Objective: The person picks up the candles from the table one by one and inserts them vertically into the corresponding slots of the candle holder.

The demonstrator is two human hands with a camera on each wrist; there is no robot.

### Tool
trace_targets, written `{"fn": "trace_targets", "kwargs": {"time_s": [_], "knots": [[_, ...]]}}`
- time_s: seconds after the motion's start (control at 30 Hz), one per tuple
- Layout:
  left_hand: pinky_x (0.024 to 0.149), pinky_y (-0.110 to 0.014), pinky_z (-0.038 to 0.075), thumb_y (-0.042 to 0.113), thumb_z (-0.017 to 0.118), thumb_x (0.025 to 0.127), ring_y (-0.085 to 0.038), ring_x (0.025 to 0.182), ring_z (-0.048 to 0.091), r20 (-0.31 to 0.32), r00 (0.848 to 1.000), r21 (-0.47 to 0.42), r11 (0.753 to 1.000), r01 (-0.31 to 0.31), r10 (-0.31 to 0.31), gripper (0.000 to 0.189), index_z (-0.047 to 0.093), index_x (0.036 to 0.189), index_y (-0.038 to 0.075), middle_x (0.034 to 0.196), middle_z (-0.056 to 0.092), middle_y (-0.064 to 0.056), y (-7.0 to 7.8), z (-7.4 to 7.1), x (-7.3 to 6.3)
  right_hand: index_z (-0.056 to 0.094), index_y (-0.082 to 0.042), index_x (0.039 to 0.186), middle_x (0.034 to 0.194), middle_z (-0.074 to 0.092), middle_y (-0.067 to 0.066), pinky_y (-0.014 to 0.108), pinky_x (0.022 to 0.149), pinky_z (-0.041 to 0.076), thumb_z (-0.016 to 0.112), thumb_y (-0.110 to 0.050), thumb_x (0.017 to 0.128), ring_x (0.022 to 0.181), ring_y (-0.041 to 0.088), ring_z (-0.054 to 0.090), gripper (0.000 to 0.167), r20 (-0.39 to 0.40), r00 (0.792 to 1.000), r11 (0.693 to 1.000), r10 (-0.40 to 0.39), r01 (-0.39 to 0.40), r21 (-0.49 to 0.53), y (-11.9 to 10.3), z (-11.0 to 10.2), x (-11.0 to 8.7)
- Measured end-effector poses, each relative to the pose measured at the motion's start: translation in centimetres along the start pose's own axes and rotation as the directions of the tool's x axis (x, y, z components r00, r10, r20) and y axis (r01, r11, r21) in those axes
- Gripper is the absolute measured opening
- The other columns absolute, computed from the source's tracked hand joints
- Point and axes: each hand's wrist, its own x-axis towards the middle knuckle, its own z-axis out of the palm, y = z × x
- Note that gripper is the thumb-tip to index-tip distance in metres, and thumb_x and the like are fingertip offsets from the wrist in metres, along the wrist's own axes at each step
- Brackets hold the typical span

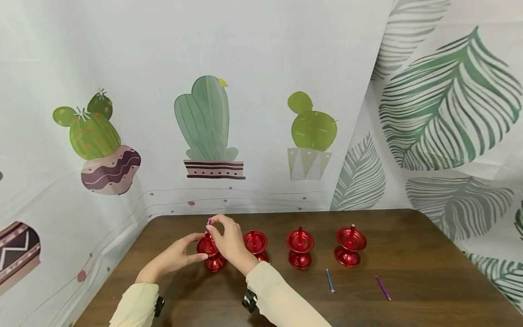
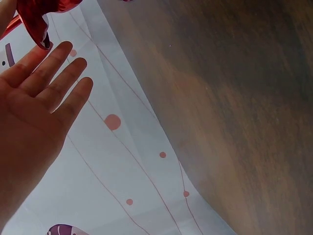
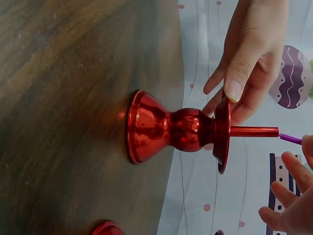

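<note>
A blue stick (image 1: 329, 280) and a loose stick (image 1: 382, 288) (purple) lie nearest. Beyond, the left hand (image 1: 173, 259), fingers parted, grips the leftmost stand (image 1: 214, 263); the right hand (image 1: 230, 238) pinches a second purple stick (image 3: 292, 139) at the top of its tube (image 3: 253, 131).

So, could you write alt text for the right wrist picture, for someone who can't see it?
A person's right hand holds a thin purple stick at the tip of a slim red metallic tube, which rises from a shiny red pedestal stand whose dish the left hand grips. The picture is sideways, with a dark brown wooden tabletop at left.
</note>
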Motion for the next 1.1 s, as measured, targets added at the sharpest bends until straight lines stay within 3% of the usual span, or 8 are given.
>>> {"fn": "trace_targets", "kwargs": {"time_s": [0.4,0.73,1.1], "knots": [[0.099,-0.059,0.039,0.035,0.074,0.084,-0.042,0.122,0.049,-0.010,1.000,0.002,1.000,0.000,0.000,0.066,0.049,0.132,-0.005,0.130,0.056,-0.020,-0.07,-0.08,0.04,0.066,-0.014,0.097,0.107,0.069,0.000,0.043,0.097,0.044,0.063,-0.018,0.094,0.111,0.022,0.057,0.007,0.033,0.995,0.983,-0.093,0.097,-0.155,0.04,-0.06,0.61],[0.100,-0.059,0.039,0.036,0.073,0.085,-0.041,0.123,0.049,-0.002,1.000,-0.016,1.000,-0.001,0.001,0.065,0.049,0.131,-0.004,0.130,0.056,-0.019,0.04,0.05,0.01,0.068,-0.015,0.103,0.115,0.064,0.001,0.041,0.097,0.041,0.060,-0.025,0.096,0.113,0.021,0.053,0.014,0.099,0.991,0.924,-0.094,0.124,-0.363,-0.70,-0.01,0.97],[0.099,-0.059,0.039,0.036,0.073,0.085,-0.041,0.122,0.050,-0.003,1.000,-0.008,1.000,-0.006,0.006,0.064,0.050,0.131,-0.003,0.129,0.057,-0.018,-0.07,0.12,-0.02,0.064,-0.014,0.103,0.115,0.063,0.002,0.040,0.098,0.042,0.058,-0.025,0.097,0.112,0.021,0.053,0.014,0.117,0.989,0.915,-0.087,0.126,-0.383,-0.36,0.58,0.88]]}}
